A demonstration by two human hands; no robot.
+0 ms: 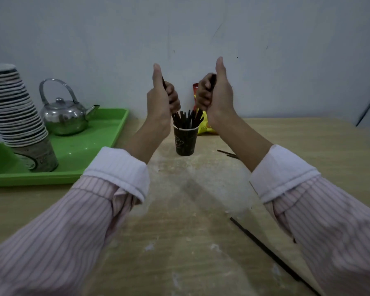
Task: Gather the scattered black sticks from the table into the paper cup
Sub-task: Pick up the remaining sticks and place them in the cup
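**Tip-over risk at a crowded cup**

Far left: stack of paper cups [13, 103] leaning on a green tray [107, 133], with a metal kettle [64, 116] beside it. Well apart from the action, so little danger there.

Centre-left: left hand [162, 97] raised above the paper cup [185, 139], fist closed on a black stick, thumb pointing up. Lower end of that stick aimed into the bundle of black sticks [187, 119] already standing in the cup.

Centre: cup upright on the desk [179, 242], light and narrow at the base, already packed. Likely to tip or slide if pushed sideways from either side, spilling everything gathered.

Centre-right: right hand [214, 92] likewise clenched around dark sticks, thumb up. With 2 fists descending at once, possible jamming against upright sticks, or a stick glancing off the rim onto the desk.

Right: at least 2 loose sticks [228, 153] lying near the right forearm, and 1 long stick [265, 248] near the sleeve at the desk edge. Easily swept off by a dragging cuff.
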